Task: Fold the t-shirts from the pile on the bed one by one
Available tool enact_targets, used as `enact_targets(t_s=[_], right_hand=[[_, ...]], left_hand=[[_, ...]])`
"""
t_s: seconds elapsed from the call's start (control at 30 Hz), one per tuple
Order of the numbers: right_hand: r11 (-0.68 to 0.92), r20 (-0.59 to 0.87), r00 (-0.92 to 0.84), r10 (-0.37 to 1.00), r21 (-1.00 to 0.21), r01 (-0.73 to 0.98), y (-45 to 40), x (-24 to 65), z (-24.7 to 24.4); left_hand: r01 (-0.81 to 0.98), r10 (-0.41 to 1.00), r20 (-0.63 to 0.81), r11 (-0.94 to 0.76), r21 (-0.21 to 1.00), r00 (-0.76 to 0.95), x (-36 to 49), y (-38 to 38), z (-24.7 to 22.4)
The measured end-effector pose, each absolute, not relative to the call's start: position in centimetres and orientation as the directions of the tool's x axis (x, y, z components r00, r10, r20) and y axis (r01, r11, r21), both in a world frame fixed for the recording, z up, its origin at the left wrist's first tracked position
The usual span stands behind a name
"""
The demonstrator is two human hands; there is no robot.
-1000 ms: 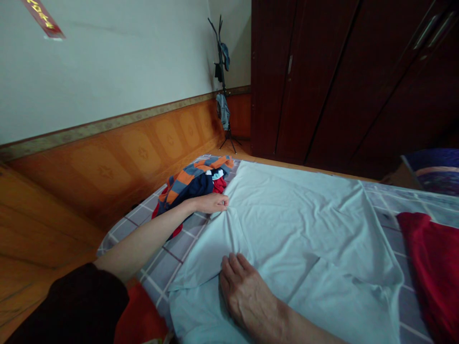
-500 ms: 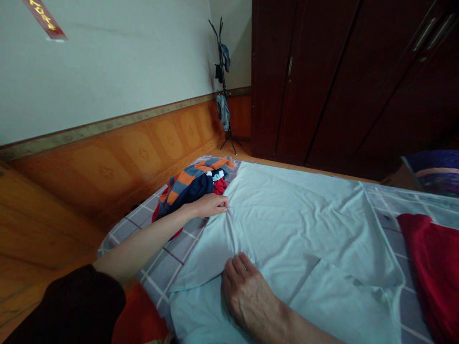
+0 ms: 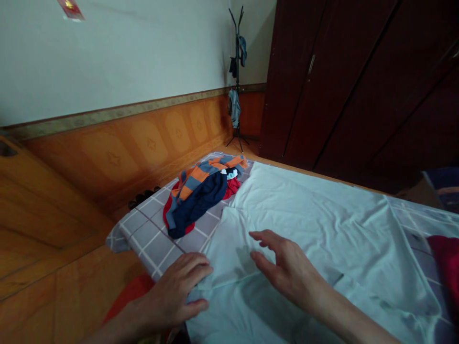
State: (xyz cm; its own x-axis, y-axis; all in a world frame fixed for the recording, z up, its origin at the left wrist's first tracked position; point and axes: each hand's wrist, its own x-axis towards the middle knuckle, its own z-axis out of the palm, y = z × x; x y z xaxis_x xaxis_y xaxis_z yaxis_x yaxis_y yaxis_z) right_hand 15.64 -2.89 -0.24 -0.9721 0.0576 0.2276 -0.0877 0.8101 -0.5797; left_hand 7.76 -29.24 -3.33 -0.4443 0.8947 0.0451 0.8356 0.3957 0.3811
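Left hand point(image 3: 175, 291) presses the pale blue cloth point(image 3: 315, 215), grip unclear; right hand point(image 3: 287, 270) hovers open above it. Striped clothes point(image 3: 197, 196) lie on plaid bedding point(image 3: 143, 234).

Dim, flat light, deep shadow on the wardrobe point(image 3: 344, 95), and wide-angle bending at the edges.

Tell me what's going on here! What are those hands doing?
A person is working on a pale blue cloth spread on a bed. Their left hand rests on its near edge, and their open right hand is spread over a folded part. A striped orange and navy garment lies in a pile on the grey checked bedsheet, and a red cloth lies on the far right.
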Motion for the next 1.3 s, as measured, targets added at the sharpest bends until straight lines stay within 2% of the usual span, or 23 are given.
enact_targets(t_s=[0.1, 0.2, 0.37, 0.63, 0.83, 0.97, 1.07, 1.17, 1.3], right_hand=[[0.906, 0.126, -0.982, 0.141, -0.417, 0.076, -1.8, 11.6, -0.7], [0.962, 0.115, -0.977, 0.182, -0.228, 0.152, -1.6, 7.6, -1.4], [0.982, 0.152, -0.976, 0.157, -0.125, 0.139, -2.3, 4.4, -2.3], [0.974, 0.157, -0.962, 0.224, -0.054, 0.218, -1.0, 4.6, -2.1], [0.985, 0.149, -0.976, 0.162, -0.087, 0.15, -2.9, 3.5, -2.5], [0.992, 0.144, -0.985, 0.094, -0.094, 0.081, -4.8, 2.0, -2.8], [0.996, 0.149, -0.987, 0.064, -0.079, 0.053, -5.6, 1.1, -3.0], [0.997, 0.177, -0.983, 0.056, -0.063, 0.045, -6.2, 0.8, -3.1], [0.999, 0.245, -0.969, 0.033, -0.034, 0.025, -7.0, 1.8, -3.1]], left_hand=[[0.853, 0.896, 0.109, 0.364, 0.375, -0.43, 8.3, -29.8, -3.9], [0.879, 0.901, 0.172, 0.321, 0.352, -0.398, 8.3, -29.3, -4.3], [0.921, 0.903, 0.258, 0.271, 0.279, -0.344, 8.2, -29.0, -4.9], [0.958, 0.875, 0.405, 0.195, 0.209, -0.266, 8.3, -29.5, -5.5], [0.922, 0.867, 0.388, 0.182, 0.341, -0.314, 8.2, -29.9, -4.3], [0.86, 0.753, 0.446, 0.317, 0.399, -0.485, 7.7, -30.5, -5.1], [0.857, 0.75, 0.426, 0.381, 0.348, -0.506, 7.7, -30.9, -5.7], [0.88, 0.79, 0.395, 0.375, 0.293, -0.469, 7.9, -31.4, -5.6], [0.885, 0.821, 0.362, 0.33, 0.329, -0.441, 8.3, -31.6, -4.4]])
